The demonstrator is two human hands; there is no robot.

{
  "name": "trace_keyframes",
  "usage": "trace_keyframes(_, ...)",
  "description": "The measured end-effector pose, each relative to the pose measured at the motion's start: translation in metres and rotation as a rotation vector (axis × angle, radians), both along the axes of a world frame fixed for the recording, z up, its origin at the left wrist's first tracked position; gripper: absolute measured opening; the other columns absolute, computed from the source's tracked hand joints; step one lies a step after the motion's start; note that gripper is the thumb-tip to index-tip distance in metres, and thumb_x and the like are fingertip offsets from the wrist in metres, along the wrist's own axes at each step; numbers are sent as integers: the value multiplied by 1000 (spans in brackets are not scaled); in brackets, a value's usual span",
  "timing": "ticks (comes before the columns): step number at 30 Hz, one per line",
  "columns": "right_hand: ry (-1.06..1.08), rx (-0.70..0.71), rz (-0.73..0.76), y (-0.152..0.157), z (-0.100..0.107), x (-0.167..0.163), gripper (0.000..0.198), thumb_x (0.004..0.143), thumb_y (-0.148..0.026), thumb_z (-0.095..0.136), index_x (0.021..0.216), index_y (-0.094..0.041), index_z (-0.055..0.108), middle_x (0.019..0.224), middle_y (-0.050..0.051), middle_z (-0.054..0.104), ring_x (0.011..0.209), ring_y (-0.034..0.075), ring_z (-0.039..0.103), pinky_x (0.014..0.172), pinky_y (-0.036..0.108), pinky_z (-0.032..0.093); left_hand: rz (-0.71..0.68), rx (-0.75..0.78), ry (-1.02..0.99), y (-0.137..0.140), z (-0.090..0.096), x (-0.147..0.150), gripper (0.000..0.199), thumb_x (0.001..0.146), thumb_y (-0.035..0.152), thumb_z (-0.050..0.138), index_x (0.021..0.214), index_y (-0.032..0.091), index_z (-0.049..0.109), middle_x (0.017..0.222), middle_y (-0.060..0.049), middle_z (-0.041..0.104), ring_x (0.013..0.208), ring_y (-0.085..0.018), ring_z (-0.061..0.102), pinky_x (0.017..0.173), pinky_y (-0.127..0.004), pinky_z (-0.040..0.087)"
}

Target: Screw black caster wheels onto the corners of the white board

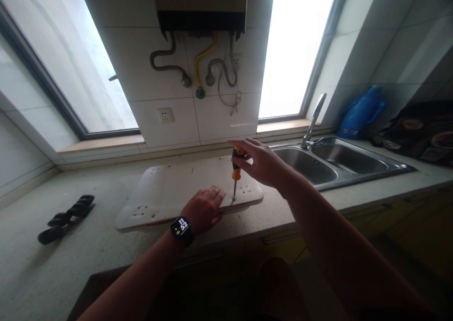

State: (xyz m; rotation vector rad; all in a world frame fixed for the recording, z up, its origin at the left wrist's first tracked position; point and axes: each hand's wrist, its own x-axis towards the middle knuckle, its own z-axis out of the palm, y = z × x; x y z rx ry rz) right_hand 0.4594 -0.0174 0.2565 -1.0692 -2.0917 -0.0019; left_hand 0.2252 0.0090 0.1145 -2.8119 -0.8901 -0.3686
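A white board point(170, 184) with rounded corners lies on the countertop, with clusters of small holes near its corners. My right hand point(262, 163) is closed around the orange and black handle of a screwdriver point(236, 172). The screwdriver stands nearly upright, its tip at a screw point(233, 199) near the board's front right corner. Just left of that tip, my left hand point(205, 207) holds the board's front edge, fingers on top and thumb lower at the side. A smartwatch point(181, 229) is on the left wrist.
Black knobbed objects point(67, 219) lie on the countertop point(21, 259) at the left. To the right is a double sink point(325, 179) with a faucet point(313, 120). A blue thermos jug point(363, 113) and a dark bag point(421, 132) stand beyond it. A water heater point(201, 2) hangs above.
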Motion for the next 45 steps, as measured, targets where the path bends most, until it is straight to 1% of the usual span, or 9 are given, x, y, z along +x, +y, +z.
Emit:
trace_keyframes(5, 65, -174, 168, 4, 1, 5, 48, 96, -20, 52, 144, -23, 50, 126, 10, 65, 102, 18, 67, 88, 35, 56, 4, -1, 0, 0, 0, -1, 65, 90, 33, 65, 148, 17, 42, 152, -19, 48, 139, -33, 46, 111, -48, 38)
trace_keyframes(11, 30, 39, -89, 7, -3, -6, 37, 86, -39, 74, 114, -18, 63, 105, 9, 68, 84, 19, 65, 78, 36, 55, 2, 6, 8, -1, 0, 0, 65, 89, 32, 65, 148, 16, 42, 152, -19, 48, 139, -33, 47, 112, -47, 37)
trace_keyframes(20, -161, -91, 126, -2, 15, 4, 49, 96, -23, 56, 144, -26, 49, 137, 10, 60, 119, 23, 61, 99, 39, 50, 6, -3, 3, -1, 1, -1, 67, 88, 32, 66, 148, 17, 42, 153, -19, 48, 139, -33, 46, 112, -47, 38)
trace_keyframes(26, -229, -5, -114, 7, 16, 3, 36, 87, -44, 72, 112, -19, 67, 99, 8, 71, 82, 22, 65, 71, 37, 51, 2, 0, -1, -1, 2, 0, 67, 87, 30, 66, 148, 16, 43, 152, -19, 49, 138, -33, 47, 112, -46, 38)
trace_keyframes(29, -247, 31, -187, 7, 16, 0, 39, 87, -51, 69, 108, -18, 67, 96, 10, 70, 79, 23, 63, 71, 39, 50, 5, 4, 1, -1, 3, 0, 67, 87, 31, 66, 147, 15, 43, 152, -19, 49, 137, -33, 48, 112, -46, 38)
trace_keyframes(33, -224, -107, 37, -2, 23, 4, 56, 93, -31, 61, 147, -23, 46, 130, 13, 64, 107, 24, 64, 90, 38, 52, 7, 0, -4, -2, 2, 0, 67, 87, 32, 66, 148, 16, 42, 152, -19, 49, 138, -32, 47, 112, -46, 38)
trace_keyframes(36, -185, -222, 217, -5, 26, 5, 59, 94, -21, 57, 150, -28, 40, 125, 7, 67, 102, 18, 65, 87, 32, 52, 11, -1, -3, -1, 2, 0, 66, 87, 31, 66, 148, 16, 43, 152, -19, 48, 139, -32, 47, 112, -46, 37)
trace_keyframes(40, -196, -83, 82, 1, 20, -2, 28, 91, -36, 68, 115, -22, 63, 100, 5, 69, 84, 17, 63, 75, 31, 49, 11, -3, 9, -1, 2, 0, 67, 87, 31, 66, 148, 15, 43, 152, -20, 48, 139, -33, 46, 112, -47, 38)
trace_keyframes(45, -223, 10, -111, 5, 15, -7, 30, 92, -44, 64, 108, -18, 63, 101, 9, 68, 85, 21, 62, 77, 37, 49, 19, 1, 8, -3, 5, 0, 66, 87, 33, 67, 147, 15, 44, 152, -19, 49, 137, -32, 48, 112, -46, 39)
